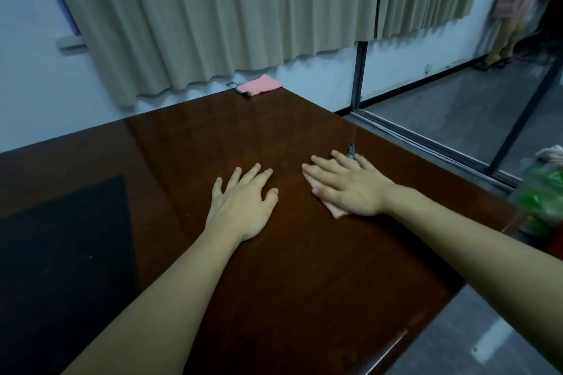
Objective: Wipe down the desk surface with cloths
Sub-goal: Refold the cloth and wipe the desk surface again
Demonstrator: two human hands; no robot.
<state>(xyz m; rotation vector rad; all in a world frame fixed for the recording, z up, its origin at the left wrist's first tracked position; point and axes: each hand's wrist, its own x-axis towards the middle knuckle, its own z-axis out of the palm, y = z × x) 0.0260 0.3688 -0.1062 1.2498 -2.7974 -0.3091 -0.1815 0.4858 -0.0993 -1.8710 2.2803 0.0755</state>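
While two hands lie flat with fingers straight on the dark glossy surface [274, 268], the left hand [243, 201] bare and the right hand [347, 186] pressing one pink cloth [335, 211] (mostly covered), a second pink cloth [259, 85] rests folded at the far edge.

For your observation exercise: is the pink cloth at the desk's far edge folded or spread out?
Folded: the pink cloth lies as a small thick bundle at the desk's far edge, untouched.
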